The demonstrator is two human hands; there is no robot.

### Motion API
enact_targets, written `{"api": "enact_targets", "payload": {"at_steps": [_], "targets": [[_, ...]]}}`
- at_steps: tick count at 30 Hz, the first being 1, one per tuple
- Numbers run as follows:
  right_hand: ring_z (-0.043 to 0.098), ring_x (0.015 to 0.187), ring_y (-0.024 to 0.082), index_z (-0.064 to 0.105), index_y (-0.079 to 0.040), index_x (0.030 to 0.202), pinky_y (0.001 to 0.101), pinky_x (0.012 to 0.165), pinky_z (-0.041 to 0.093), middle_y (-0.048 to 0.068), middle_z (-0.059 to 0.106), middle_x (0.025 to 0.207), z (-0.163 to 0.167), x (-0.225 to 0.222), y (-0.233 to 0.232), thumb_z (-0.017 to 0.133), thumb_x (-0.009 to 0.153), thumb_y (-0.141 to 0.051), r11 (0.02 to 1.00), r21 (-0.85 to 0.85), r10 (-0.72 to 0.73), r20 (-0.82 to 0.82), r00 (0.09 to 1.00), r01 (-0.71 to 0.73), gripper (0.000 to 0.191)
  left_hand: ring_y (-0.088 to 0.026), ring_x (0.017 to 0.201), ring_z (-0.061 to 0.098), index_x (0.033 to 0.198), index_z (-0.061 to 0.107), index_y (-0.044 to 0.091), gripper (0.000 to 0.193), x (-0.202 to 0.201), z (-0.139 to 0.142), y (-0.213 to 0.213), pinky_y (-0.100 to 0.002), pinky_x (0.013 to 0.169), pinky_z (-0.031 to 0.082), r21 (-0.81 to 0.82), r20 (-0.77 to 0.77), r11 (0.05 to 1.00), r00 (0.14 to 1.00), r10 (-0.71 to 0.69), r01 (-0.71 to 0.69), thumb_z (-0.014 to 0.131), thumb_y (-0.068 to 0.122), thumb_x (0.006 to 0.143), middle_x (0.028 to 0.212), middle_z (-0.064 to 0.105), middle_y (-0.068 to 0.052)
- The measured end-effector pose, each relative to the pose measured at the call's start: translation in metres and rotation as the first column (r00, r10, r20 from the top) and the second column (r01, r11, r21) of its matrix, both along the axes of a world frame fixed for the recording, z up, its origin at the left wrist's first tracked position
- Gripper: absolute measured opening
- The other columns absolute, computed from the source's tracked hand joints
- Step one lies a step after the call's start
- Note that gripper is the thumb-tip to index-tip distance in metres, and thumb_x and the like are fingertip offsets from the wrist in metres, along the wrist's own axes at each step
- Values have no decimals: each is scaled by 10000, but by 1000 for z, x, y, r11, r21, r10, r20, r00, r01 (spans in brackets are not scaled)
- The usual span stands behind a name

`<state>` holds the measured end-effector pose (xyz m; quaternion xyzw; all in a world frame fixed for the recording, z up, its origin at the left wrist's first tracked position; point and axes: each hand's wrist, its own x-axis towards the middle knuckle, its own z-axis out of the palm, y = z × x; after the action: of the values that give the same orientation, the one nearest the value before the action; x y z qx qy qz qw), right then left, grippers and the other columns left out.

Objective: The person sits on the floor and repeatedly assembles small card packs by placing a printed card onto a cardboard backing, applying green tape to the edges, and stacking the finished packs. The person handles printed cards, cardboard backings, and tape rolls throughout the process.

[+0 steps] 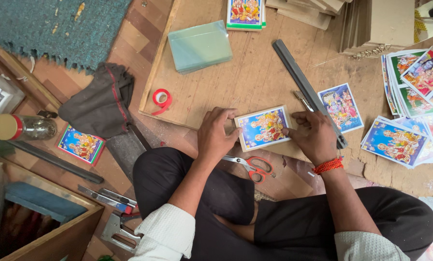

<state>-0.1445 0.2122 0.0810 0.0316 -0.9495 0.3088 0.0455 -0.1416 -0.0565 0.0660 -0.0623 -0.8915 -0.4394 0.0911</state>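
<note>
Alignment step: your left hand [215,137] and right hand [314,137] pinch opposite ends of the colour print [264,127] lying on the plywood board [255,72]; squaring its edges likely comes next, scissors [253,167] just beside.

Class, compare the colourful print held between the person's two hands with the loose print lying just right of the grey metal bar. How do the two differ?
The held print sits on a pale backing board that shows as a border; the loose print shows none. The held print is gripped at both ends by the left hand and right hand; the loose print lies untouched. The held print lies landscape; the loose print stands roughly portrait, tilted. Both are blue-edged colourful pictures on the wooden board.
</note>
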Motion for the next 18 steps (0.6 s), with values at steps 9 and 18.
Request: {"api": "enact_targets", "payload": {"at_steps": [9,18], "targets": [[692,883,253,752,-40,1089,373,807,548,104,709,954,-1,1,2,928,708,-249,1000,-9,5,5,1000,-5,469,-272,1005,630,1122,671,147,447,1,-1,3,-402,846,524,2,-17,1000,1000,6,-6,867,135,720,1046,664,-9],[684,875,270,763,-42,1075,392,805,536,102,718,921,1,-2,4,928,705,-259,1000,23,12,-2,1000,-12,459,-283,1000,619,1144,669,133,469,0,-1,3,-408,837,519,-11,-20,1000,1000,-1,1,869,139,719,1037,655,-20]]}}
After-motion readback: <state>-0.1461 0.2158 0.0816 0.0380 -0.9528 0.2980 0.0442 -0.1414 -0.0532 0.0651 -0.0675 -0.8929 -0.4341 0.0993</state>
